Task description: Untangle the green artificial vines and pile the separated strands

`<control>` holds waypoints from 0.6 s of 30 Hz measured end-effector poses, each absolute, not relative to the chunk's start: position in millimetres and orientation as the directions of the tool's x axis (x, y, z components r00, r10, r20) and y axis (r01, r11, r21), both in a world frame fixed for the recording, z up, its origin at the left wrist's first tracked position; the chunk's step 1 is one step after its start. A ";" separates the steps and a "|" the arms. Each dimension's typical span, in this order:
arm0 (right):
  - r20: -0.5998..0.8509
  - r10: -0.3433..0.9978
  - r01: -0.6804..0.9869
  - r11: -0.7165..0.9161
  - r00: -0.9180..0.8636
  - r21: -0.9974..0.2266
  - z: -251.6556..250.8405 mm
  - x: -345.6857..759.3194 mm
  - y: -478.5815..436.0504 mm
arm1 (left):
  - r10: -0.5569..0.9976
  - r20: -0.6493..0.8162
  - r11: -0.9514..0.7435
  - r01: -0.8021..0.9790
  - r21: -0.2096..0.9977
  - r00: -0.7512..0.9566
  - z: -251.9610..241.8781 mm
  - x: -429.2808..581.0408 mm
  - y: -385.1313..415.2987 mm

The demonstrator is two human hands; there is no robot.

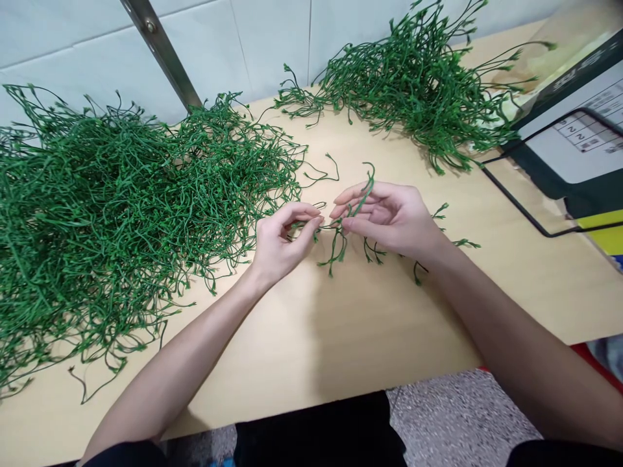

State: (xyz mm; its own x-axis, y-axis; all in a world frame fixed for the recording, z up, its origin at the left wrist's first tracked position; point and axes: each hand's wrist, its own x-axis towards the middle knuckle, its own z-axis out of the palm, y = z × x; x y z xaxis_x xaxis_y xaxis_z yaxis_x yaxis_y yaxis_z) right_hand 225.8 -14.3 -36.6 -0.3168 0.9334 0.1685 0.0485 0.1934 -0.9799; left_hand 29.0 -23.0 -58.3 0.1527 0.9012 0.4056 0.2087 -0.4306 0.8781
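My left hand (282, 240) pinches a thin green plastic stem (304, 226) between thumb and fingertips above the wooden table (341, 324). My right hand (389, 217) is closed around a small bunch of green stems (335, 250), whose ends hang below the fingers and curl up past them. The two hands meet fingertip to fingertip at the table's middle. A big heap of the same green stems (107, 214) lies to the left of my left hand. A second pile of stems (413, 84) lies at the back right.
A dark box with a white label (579, 130) and a thin black wire frame (525, 214) stand at the right edge. A metal bar (160, 48) slants up the white wall behind. The table's front edge runs just above my lap.
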 end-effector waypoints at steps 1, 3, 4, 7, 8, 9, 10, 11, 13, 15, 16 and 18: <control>0.170 0.929 0.036 0.192 -0.327 -0.981 -37.1 225.9 -14.2 | 0.900 0.409 -0.433 0.213 0.876 0.150 -58.3 28.9 -22.4; 0.171 0.924 0.007 0.184 -0.342 -0.983 -38.5 225.9 -13.9 | 0.889 0.428 -0.455 0.221 0.863 0.162 -58.9 28.6 -21.5; 0.174 0.923 -0.004 0.184 -0.344 -0.983 -39.2 225.7 -13.7 | 0.883 0.438 -0.467 0.221 0.856 0.172 -59.6 28.5 -21.2; 0.176 0.930 0.000 0.186 -0.324 -0.983 -40.2 225.2 -13.2 | 0.869 0.454 -0.488 0.190 0.852 0.195 -62.6 28.4 -20.8; 0.166 0.934 0.008 0.178 -0.315 -0.984 -40.3 225.1 -13.1 | 0.868 0.455 -0.489 0.174 0.855 0.200 -63.5 28.3 -20.8; 0.151 0.939 0.014 0.163 -0.308 -0.986 -40.3 225.1 -13.0 | 0.866 0.456 -0.490 0.161 0.857 0.207 -64.2 28.2 -21.0; 0.134 0.943 0.016 0.146 -0.304 -0.989 -40.3 225.3 -12.9 | 0.861 0.458 -0.494 0.152 0.856 0.219 -64.5 28.1 -21.1; 0.120 0.946 0.015 0.131 -0.302 -0.991 -40.4 225.6 -12.7 | 0.854 0.463 -0.502 0.149 0.852 0.236 -64.3 27.8 -21.3; 0.105 0.947 0.017 0.116 -0.305 -0.993 -40.7 226.2 -12.3 | 0.833 0.480 -0.532 0.159 0.832 0.274 -62.5 27.3 -21.6; 0.104 0.945 0.028 0.118 -0.309 -0.993 -40.7 226.6 -12.0 | 0.798 0.520 -0.582 0.164 0.796 0.304 -59.6 26.8 -21.6; 0.104 0.944 0.038 0.122 -0.314 -0.992 -40.5 226.6 -12.0 | 0.777 0.546 -0.610 0.160 0.776 0.314 -58.1 26.8 -21.6; 0.103 0.942 0.048 0.125 -0.321 -0.991 -39.6 226.2 -12.4 | 0.747 0.588 -0.650 0.155 0.744 0.311 -55.9 27.1 -21.6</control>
